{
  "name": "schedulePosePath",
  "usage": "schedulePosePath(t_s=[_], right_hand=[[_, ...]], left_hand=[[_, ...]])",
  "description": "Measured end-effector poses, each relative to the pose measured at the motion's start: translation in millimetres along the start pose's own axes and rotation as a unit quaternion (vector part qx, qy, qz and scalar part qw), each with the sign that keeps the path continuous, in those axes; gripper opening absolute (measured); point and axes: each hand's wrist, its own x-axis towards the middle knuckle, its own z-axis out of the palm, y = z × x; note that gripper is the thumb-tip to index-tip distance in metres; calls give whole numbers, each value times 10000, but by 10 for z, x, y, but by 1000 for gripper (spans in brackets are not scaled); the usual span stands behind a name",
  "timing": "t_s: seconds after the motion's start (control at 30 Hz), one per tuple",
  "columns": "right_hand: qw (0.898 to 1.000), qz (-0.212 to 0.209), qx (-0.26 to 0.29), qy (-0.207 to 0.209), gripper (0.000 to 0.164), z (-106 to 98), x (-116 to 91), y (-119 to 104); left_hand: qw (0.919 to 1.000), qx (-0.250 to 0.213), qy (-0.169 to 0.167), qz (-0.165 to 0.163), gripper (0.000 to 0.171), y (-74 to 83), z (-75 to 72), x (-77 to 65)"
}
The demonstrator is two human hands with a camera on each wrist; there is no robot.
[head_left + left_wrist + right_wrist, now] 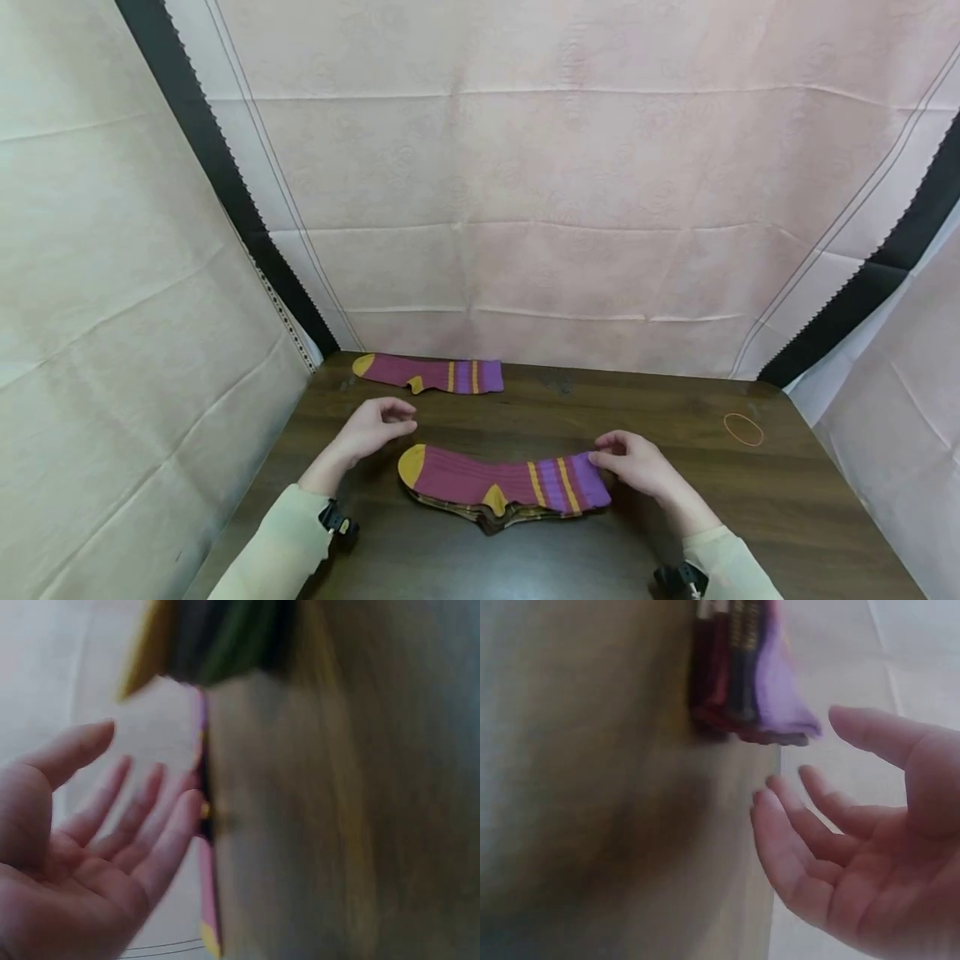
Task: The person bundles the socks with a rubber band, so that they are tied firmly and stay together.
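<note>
A maroon sock (pixel 480 482) with a yellow toe and heel and a purple, yellow-striped cuff lies on top of a stack of darker socks (pixel 491 523). My left hand (pixel 378 429) hovers beyond the toe end, its fingers apart and holding nothing. At the cuff end is my right hand (pixel 633 462); the right wrist view shows its thumb just short of the purple cuff (pixel 784 697), with nothing between the fingers. Farther back lies a single matching sock (pixel 427 374), flat on the table. The stack is blurred in the left wrist view.
A thin rubber band (pixel 743 429) lies toward the back right of the dark wooden table (pixel 675 417). Pale fabric walls (pixel 562 208) with black edge strips stand at the back and both sides. Each wrist wears a small black camera.
</note>
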Motion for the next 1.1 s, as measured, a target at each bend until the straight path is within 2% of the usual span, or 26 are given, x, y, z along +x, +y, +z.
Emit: schedulePosePath(t_s=[0.1,0.2,0.3,0.43,0.57,0.87,1.1], right_hand=[[9994,-223,-106,250,42,-17,88,-54],[9985,-380,66,397,40,4,164,-103],[9971,-527,331,447,39,53,215,-144],[9948,-635,642,466,34,128,245,-193],[9935,-696,746,506,30,188,255,-245],[9938,-704,820,275,31,282,279,-317],[9940,-686,805,267,27,310,398,-403]], left_hand=[[9986,443,154,254,34,-36,31,215],[9957,773,191,471,34,-50,72,413],[9940,872,200,625,34,-46,107,563],[9927,914,206,761,36,-31,143,689],[9905,1085,266,798,38,-24,158,765],[9871,1543,6,429,42,-32,189,821],[9874,1522,-183,387,43,10,248,807]])
